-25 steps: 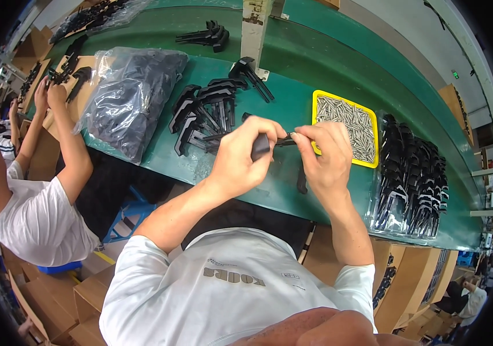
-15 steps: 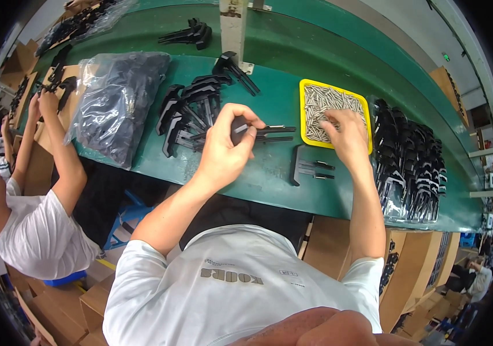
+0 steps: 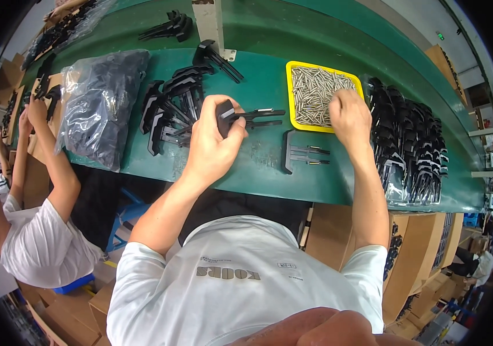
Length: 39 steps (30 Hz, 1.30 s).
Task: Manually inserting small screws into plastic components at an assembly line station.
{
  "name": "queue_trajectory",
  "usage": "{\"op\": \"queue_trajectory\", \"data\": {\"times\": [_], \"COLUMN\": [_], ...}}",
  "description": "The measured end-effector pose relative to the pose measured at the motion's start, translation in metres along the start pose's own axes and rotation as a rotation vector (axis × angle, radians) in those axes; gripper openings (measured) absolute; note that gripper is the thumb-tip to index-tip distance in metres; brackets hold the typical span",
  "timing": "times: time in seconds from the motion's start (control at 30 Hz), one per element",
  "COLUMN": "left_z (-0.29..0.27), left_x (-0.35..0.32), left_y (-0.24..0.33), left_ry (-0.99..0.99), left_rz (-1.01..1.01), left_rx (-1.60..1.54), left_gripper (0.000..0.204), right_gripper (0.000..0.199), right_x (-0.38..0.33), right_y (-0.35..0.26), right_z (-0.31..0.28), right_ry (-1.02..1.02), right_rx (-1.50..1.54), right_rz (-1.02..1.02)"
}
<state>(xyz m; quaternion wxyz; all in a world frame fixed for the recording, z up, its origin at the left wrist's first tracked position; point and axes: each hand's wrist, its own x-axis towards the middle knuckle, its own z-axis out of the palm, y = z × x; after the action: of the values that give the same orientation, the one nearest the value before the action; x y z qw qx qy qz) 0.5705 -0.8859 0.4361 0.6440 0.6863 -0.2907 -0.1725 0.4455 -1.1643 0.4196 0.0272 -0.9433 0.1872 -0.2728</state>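
My left hand (image 3: 212, 144) is closed round the body of a black plastic two-pronged part (image 3: 224, 118), whose prongs point right. A silver pin (image 3: 265, 109) lies along its upper prong. Over the right side of a yellow tray (image 3: 291, 95) heaped with small metal pins (image 3: 312, 92), my right hand (image 3: 351, 120) has its fingers curled together; what they hold, if anything, is hidden. Below the tray, a similar black part (image 3: 287, 153) with pins on its prongs lies on the green bench (image 3: 246, 173).
Left of my hand lies a pile of black pronged parts (image 3: 183, 95), then a clear bag of black parts (image 3: 105, 106). Stacked black parts (image 3: 411, 147) stand right of the tray. A metal post (image 3: 209, 26) rises behind. A co-worker (image 3: 47, 236) works at the left.
The whole view has shifted slightly. My right hand has moved toward the tray's right rim, its fingers more curled. My left hand has tilted the black part, showing more of its body.
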Motion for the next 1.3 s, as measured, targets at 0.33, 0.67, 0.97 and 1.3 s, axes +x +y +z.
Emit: {"op": "queue_trajectory", "data": {"times": [0.33, 0.67, 0.97, 1.3], "left_z": [0.013, 0.017, 0.019, 0.020], "left_x": [0.001, -0.003, -0.007, -0.014], "left_y": [-0.004, 0.008, 0.011, 0.012], "left_ry": [-0.026, -0.060, -0.065, -0.072], "left_rz": [-0.031, 0.046, 0.132, 0.311], "left_rx": [-0.207, -0.171, -0.087, 0.120], "left_gripper": [0.021, 0.020, 0.020, 0.018], "right_gripper": [0.014, 0.006, 0.008, 0.007], "right_x": [-0.015, -0.035, -0.036, -0.046], "right_y": [-0.027, -0.104, -0.108, -0.104], "right_z": [-0.025, -0.031, -0.029, -0.019], "right_ry": [0.009, 0.021, 0.023, -0.012], "right_rx": [0.324, 0.387, 0.324, 0.485], "right_rz": [0.158, -0.237, -0.254, -0.042]}}
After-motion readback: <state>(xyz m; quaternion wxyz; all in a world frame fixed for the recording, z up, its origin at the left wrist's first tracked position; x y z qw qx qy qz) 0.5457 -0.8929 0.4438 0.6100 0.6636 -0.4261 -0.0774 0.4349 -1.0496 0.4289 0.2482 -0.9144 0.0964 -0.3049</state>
